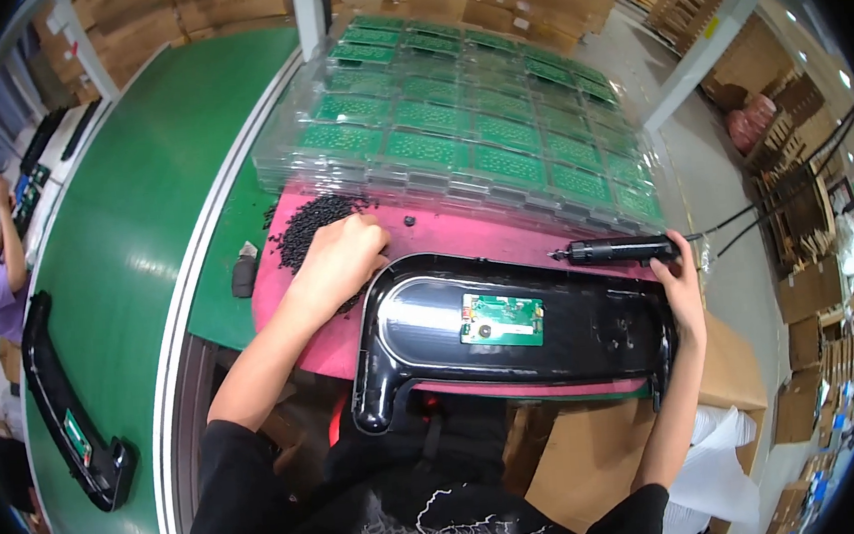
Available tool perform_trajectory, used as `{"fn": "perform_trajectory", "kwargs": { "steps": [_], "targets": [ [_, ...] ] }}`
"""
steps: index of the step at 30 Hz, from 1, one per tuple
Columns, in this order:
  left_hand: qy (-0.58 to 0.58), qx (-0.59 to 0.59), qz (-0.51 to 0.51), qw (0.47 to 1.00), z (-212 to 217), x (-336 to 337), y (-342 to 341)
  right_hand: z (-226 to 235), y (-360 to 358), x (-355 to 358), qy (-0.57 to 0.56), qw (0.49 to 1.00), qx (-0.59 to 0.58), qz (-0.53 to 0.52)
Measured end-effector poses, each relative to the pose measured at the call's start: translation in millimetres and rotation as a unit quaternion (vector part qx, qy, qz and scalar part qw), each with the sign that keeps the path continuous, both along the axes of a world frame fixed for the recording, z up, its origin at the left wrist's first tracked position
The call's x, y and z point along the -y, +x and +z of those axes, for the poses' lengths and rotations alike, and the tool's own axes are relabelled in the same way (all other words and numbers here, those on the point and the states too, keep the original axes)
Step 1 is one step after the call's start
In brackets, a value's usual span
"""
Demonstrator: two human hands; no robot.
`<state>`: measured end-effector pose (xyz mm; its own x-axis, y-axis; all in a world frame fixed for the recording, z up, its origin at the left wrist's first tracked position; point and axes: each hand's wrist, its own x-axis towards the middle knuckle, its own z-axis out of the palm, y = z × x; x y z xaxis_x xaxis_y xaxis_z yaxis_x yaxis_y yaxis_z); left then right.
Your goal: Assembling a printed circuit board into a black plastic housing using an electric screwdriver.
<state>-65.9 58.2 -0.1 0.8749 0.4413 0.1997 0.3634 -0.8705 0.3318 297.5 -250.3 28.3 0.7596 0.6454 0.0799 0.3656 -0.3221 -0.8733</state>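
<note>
The right hand grasps the screwdriver; the left hand curls by the black bits, grip hidden. The shell, on the counter's near side, looks light, stiff, slippery: best held by its rim, off the fragile board.

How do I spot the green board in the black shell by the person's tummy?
Find the pink mat, then the big, shiny black shell lying over it. Near that shell's middle sits a small green board. Unlike the rows of boards in the clear trays behind, it sits alone, with a dark round spot at its lower left.
</note>
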Motion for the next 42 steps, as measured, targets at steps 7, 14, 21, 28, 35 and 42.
{"fn": "perform_trajectory", "kwargs": {
  "steps": [7, 14, 21, 28, 35, 42],
  "targets": [
    [0.075, -0.022, -0.012, 0.997, -6, 0, 1, -8, -53, -61, 0.225, 0.969, 0.046, -0.093],
    [0.073, -0.029, -0.044, 0.996, -9, -5, 3, -15, -66, -100, 0.418, 0.894, -0.159, 0.037],
    [-0.012, 0.151, -0.019, 0.988, 20, 18, 6, 20, -116, -93, 0.548, 0.801, -0.227, 0.082],
    [-0.302, 0.214, -0.209, 0.905, 60, 79, 20, 84, -192, -52, 0.596, 0.742, -0.167, 0.259],
    [-0.306, 0.221, -0.247, 0.892, 56, 90, 29, 86, -205, -43, 0.582, 0.743, -0.083, 0.321],
    [-0.266, 0.218, -0.249, 0.906, 60, 100, 28, 75, -204, -48, 0.578, 0.736, -0.061, 0.347]
  ]
}}
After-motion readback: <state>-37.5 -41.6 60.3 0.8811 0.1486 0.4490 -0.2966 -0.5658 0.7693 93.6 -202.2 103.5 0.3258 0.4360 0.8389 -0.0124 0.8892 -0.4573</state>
